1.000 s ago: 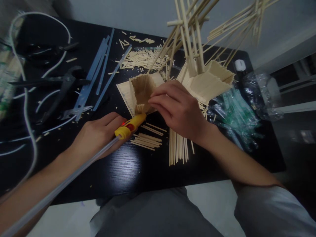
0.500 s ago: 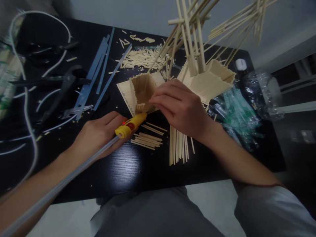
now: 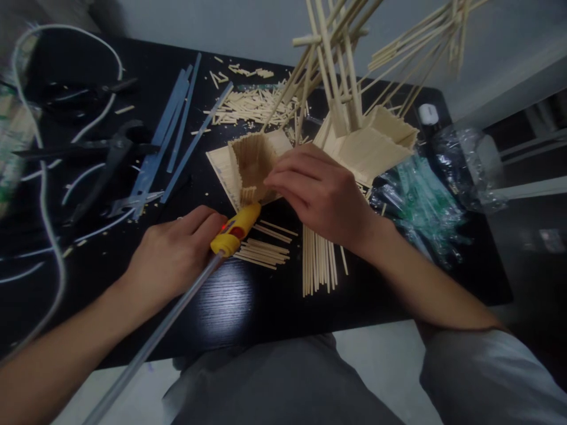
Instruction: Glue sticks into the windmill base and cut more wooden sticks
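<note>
Black tabletop below, left hand clasps a yellow glue gun, its length pointing forward-right.

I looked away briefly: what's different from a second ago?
The left hand has turned the yellow glue gun, swinging its trailing clear stick rightward. Nothing was visibly taken or let go. The right hand stayed beside the wooden box.

On the left of the black worktop, dark pliers lie with handles spread beside a looping white cable. A green-marked pack is at the far left. On the right are crumpled green wrappers, clear plastic and a small white object. A grey wall stands behind.
</note>
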`<action>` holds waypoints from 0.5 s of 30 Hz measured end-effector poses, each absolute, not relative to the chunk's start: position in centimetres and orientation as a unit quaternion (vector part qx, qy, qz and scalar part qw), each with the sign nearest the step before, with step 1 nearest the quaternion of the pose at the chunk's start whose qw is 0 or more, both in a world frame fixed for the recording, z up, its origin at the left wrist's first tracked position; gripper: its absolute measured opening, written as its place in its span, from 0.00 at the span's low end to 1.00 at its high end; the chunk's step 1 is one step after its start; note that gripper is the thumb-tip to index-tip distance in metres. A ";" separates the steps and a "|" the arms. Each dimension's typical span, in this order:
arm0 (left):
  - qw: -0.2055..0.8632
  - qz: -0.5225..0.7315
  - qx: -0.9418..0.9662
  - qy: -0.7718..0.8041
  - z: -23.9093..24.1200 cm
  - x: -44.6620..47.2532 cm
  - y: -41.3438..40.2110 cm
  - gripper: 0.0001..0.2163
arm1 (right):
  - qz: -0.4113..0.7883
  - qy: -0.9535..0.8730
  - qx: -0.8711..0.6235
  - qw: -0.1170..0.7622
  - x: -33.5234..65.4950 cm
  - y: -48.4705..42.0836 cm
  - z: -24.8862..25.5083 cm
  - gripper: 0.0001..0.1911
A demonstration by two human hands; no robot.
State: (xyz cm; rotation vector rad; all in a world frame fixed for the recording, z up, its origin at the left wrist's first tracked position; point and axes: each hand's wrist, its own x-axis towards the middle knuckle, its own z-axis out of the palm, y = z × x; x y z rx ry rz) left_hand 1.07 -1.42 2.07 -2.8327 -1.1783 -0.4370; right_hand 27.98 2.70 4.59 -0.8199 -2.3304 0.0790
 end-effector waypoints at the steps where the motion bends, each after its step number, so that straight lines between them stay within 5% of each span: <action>1: 0.030 -0.138 -0.913 -0.382 2.2 1.2 -1.5 0.11 | 0.031 -0.890 -0.314 0.328 28.0 2.7 4.6 0.15; 15: -0.006 -0.138 -0.919 -0.370 2.0 1.3 -1.3 0.15 | 0.049 -0.888 -0.316 0.331 28.1 2.7 4.5 0.15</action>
